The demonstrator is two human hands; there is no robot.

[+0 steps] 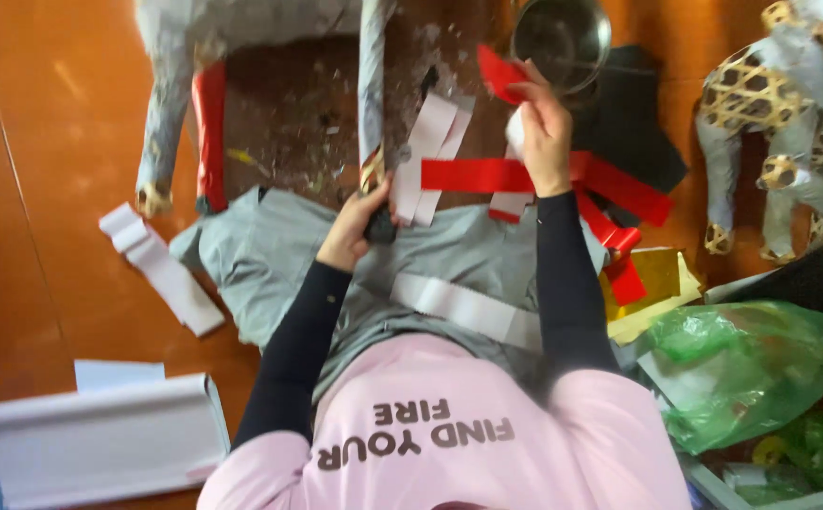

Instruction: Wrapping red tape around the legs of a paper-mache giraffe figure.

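crowding red paper strip (pixel 473 174), bowl (pixel 561 38) rim

Red paper strips (pixel 487 175), white strips (pixel 430 151), grey cloth (pixel 270 255) (plain), green plastic bag (pixel 752 364).

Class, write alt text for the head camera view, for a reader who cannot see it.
Seen from above, a person's left hand grips the lower end of a paper-covered frame leg while the right hand holds a red paper strip. White strips, more red strips, a metal bowl and a green plastic bag lie around.
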